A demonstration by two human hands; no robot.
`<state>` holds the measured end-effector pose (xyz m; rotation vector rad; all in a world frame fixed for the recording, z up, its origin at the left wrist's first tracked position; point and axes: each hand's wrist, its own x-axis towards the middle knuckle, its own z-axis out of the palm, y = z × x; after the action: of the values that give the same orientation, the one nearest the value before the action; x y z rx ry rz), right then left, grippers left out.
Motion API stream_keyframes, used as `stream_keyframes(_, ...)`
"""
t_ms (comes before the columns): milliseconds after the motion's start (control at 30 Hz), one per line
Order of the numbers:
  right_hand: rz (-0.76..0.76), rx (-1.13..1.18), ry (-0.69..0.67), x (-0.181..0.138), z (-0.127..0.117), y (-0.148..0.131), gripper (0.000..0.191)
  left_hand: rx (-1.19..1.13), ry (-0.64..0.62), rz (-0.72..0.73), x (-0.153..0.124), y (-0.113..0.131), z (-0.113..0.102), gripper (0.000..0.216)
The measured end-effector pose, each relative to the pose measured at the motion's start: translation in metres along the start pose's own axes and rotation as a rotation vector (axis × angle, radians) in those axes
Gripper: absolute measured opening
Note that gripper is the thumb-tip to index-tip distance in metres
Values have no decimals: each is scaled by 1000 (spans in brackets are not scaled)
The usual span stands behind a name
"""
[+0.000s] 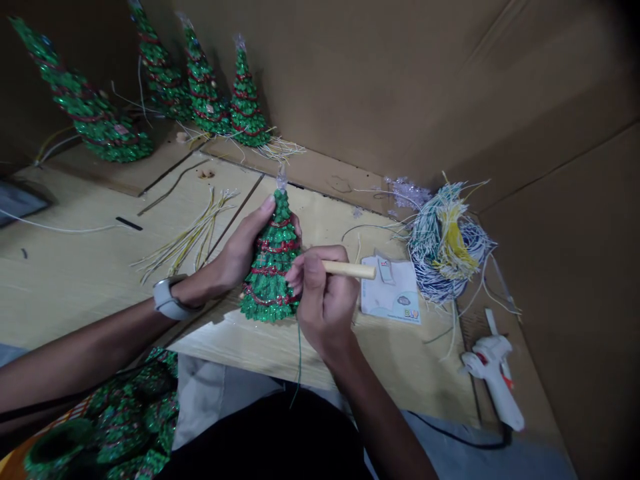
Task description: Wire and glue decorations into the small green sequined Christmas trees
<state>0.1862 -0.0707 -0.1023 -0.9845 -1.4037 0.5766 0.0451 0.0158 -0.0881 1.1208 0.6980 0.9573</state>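
Note:
A small green Christmas tree with red garlands and a clear star on top stands tilted in front of me. My left hand is closed round its upper left side, thumb near the top and fingertips showing behind. In my right hand is a pale wooden stick, pinched like a pen. Its inner end is hidden by my fingers, which are close against the tree's right side. A thin green wire hangs below the tree, beside my right hand.
Several finished-looking trees stand at the back left. Cut white and yellow wires lie left. On the right are a wire bundle, a printed card, clear plastic pieces and a glue gun. More trees fill a container below left.

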Motion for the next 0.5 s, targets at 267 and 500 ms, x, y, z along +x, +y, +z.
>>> stream_keyframes(267, 103, 119, 50, 0, 6, 2, 18, 30, 9, -4, 0, 2, 2, 60)
stream_keyframes(500, 13, 32, 6, 1, 4, 5, 17, 31, 1, 61, 1, 1, 3, 59)
